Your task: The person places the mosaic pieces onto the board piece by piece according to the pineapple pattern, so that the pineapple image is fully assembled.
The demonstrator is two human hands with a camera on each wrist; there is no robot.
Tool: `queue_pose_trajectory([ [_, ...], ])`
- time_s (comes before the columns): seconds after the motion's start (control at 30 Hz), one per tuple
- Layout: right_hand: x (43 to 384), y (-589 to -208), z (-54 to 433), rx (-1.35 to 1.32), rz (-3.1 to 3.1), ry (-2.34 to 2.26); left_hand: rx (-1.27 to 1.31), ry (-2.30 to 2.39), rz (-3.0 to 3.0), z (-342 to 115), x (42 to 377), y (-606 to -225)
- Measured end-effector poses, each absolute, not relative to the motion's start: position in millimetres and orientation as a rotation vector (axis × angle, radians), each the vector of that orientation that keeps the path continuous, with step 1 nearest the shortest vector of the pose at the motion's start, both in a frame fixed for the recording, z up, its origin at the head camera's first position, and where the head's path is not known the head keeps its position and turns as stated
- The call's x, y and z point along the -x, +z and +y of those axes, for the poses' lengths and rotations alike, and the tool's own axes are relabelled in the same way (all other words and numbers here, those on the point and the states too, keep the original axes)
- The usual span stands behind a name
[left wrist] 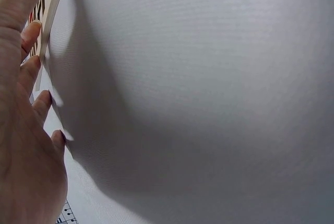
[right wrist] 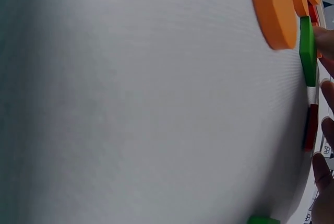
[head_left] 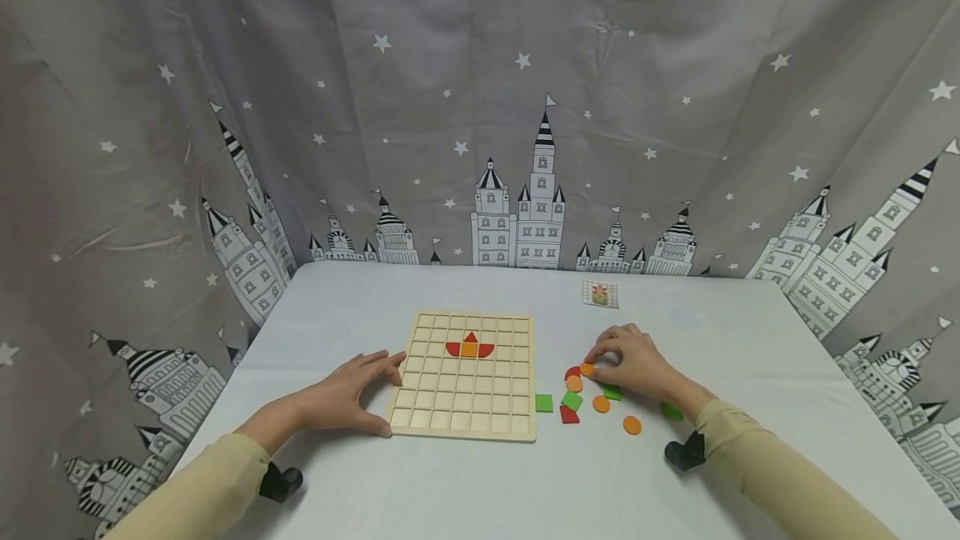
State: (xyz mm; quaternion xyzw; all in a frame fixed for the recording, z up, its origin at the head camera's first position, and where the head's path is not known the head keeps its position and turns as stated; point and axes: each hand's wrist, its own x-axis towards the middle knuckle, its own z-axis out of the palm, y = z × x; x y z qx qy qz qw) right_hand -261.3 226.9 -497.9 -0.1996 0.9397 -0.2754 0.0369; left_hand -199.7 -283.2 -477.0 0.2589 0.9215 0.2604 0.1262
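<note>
My left hand [head_left: 348, 390] rests at the left side of a wooden grid board [head_left: 450, 390], thumb at its near left corner and forefinger at its left edge. On the board, a red triangle [head_left: 471, 337] sits above an orange square [head_left: 468, 349], with a rounded red piece [head_left: 452, 349] on the left and another [head_left: 486, 351] on the right. My right hand [head_left: 633, 362] pinches an orange disc [head_left: 587, 369] between thumb and forefinger, low over the loose pieces. Beside it lie another orange disc [head_left: 573, 384] and a green square [head_left: 572, 401].
More orange discs [head_left: 632, 425] are strewn right of the board. A green square [head_left: 543, 403] lies against the board's right edge, and a red piece [head_left: 569, 415] lies near it. A small picture card [head_left: 600, 294] is at the back. Behind the white table [head_left: 337, 482] hangs a grey curtain [head_left: 420, 65].
</note>
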Motion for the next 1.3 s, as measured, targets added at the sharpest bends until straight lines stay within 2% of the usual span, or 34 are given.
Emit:
queue_pose_trajectory([
  [0.5,266.5,-485.9,212.4,0.663,2.888,-0.924,-0.709,0.739,2.682,-282.9,199.0,-476.2],
  [0.8,272.9,-464.8,161.5,0.803,2.847,-0.989,-0.710,0.740,2.680,-282.5,198.8,-475.6],
  [1.3,278.0,-464.2,74.6,1.232,2.807,-0.798,-0.707,0.736,2.674,-281.0,198.1,-472.8],
])
